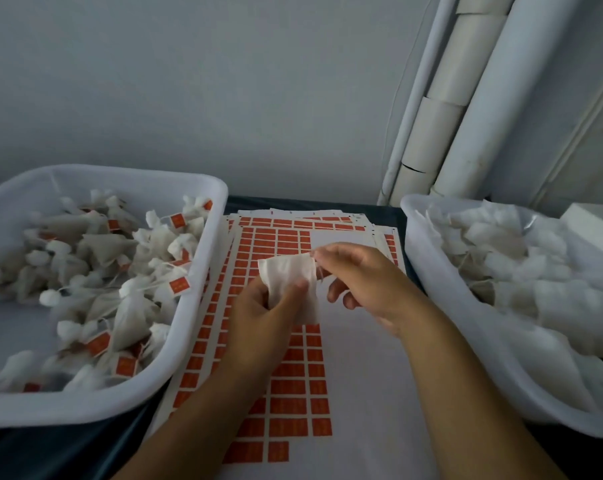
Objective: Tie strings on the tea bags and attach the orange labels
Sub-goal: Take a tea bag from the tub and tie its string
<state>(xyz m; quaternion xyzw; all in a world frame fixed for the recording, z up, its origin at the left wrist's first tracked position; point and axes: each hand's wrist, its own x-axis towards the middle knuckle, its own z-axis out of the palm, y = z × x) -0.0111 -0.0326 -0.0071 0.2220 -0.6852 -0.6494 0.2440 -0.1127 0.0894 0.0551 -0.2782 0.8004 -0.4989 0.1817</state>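
A white tea bag is held above the label sheets in the middle. My left hand grips its lower part, thumb pressed over the front. My right hand pinches the bag's upper right corner, where a thin string hangs down; its other fingers are loosely curled. Under both hands lies a stack of white sheets with orange labels in rows, several of them peeled off.
A white tub on the left holds several tied tea bags with orange labels. A white tub on the right holds several plain tea bags. White pipes stand against the wall behind. The table edge is dark.
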